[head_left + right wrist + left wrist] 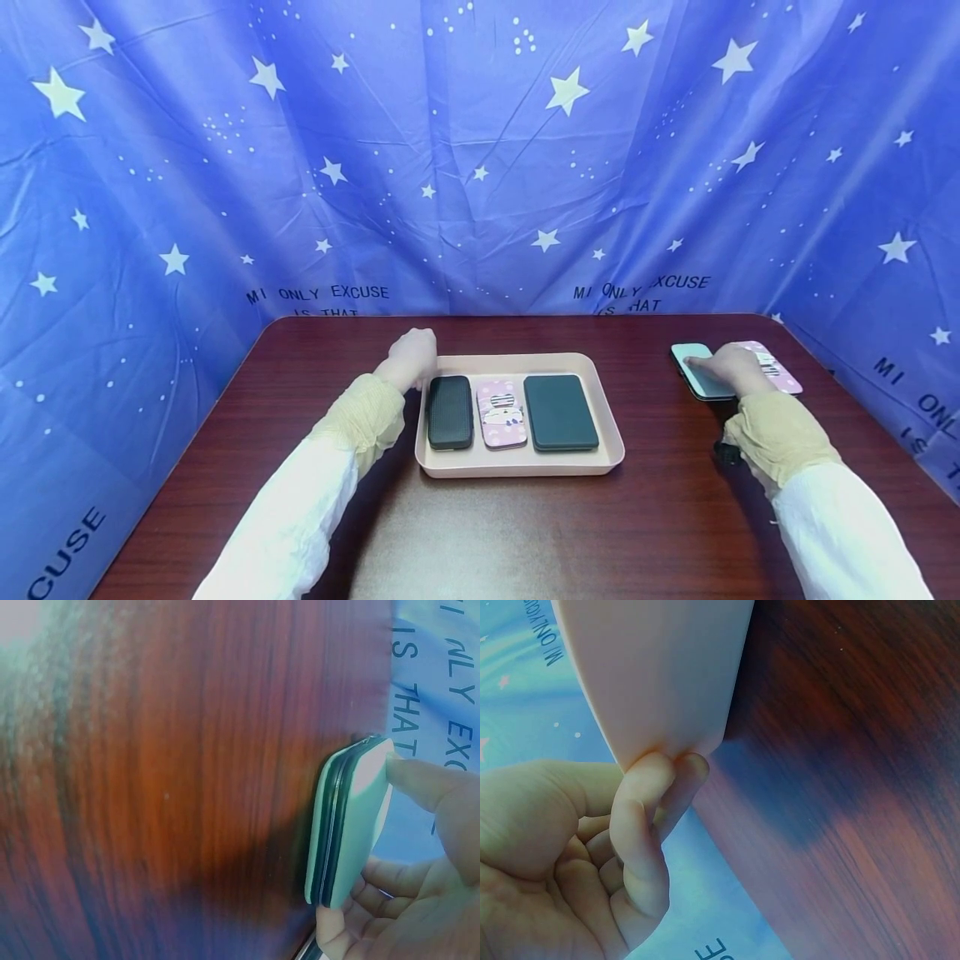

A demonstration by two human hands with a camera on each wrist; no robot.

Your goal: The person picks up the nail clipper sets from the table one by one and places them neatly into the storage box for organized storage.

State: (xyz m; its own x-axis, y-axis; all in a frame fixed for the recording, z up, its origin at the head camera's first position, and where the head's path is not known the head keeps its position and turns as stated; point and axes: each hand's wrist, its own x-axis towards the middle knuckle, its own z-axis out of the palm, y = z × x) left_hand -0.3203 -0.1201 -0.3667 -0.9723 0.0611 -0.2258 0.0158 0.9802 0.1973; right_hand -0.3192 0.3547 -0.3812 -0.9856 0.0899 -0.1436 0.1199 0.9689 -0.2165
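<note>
My left hand [415,354] pinches the back left corner of a pale beige tray [517,468]. In the left wrist view, thumb and finger meet at the tray's wall [656,675]. A black textured case [451,412], a pink case with a cartoon print [502,414] and a dark green flat case [561,412] lie side by side in the tray. At the table's right, my right hand [738,369] grips a mint-green case [705,377], thumb on its top face. A metal-edged seam runs round that case [352,825] in the right wrist view.
Another pink printed case [772,367] lies just right of the mint-green one, partly behind my right hand. The dark reddish wooden table [525,533] carries everything. Blue star-printed cloth [480,167] hangs behind the table and at both sides.
</note>
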